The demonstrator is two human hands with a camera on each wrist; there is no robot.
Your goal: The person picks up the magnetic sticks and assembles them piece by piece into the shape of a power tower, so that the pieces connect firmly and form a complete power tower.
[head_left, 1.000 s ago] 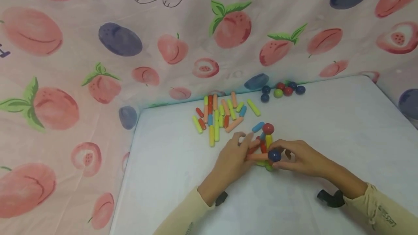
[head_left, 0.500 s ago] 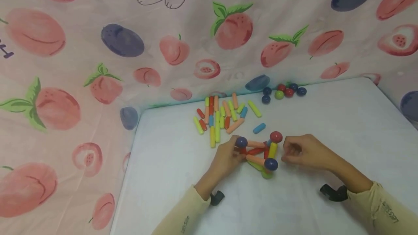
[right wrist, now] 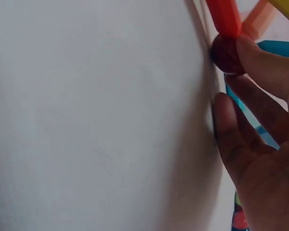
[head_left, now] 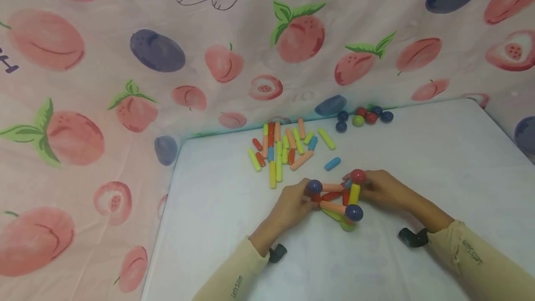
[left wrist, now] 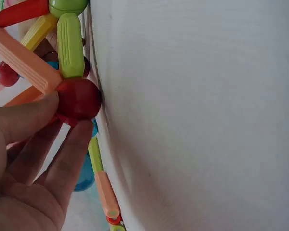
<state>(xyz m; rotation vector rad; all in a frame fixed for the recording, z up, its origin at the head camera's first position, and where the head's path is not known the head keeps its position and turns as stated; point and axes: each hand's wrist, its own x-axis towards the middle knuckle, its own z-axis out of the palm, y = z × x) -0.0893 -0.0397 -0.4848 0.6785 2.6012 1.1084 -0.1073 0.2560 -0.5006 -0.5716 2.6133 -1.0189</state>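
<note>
A small frame of magnetic sticks and balls stands on the white table, between the two hands. Its upper level has two blue balls, one at the left (head_left: 315, 186) and one in front (head_left: 354, 212), plus a red ball (head_left: 358, 176) at the back right. Peach sticks (head_left: 333, 207) and a yellow stick (head_left: 354, 194) join them. My left hand (head_left: 292, 208) pinches a low red ball (left wrist: 79, 98) at the left corner. At the right corner, my right hand (head_left: 382, 189) pinches a dark red ball (right wrist: 226, 55) under a red stick (right wrist: 224, 17); in the head view the frame partly hides its fingertips.
Loose coloured sticks (head_left: 279, 157) lie in a group behind the frame, with a single blue stick (head_left: 332, 164) nearer. Several balls (head_left: 370, 118) sit at the table's back edge against the fruit-print cloth (head_left: 225, 64). Black wrist pieces (head_left: 413, 237) show under the sleeves.
My right hand left the front blue ball, drew off to the right, then came back to the frame's right corner. My left hand lowered to the left corner. The frame shifted slightly right.
</note>
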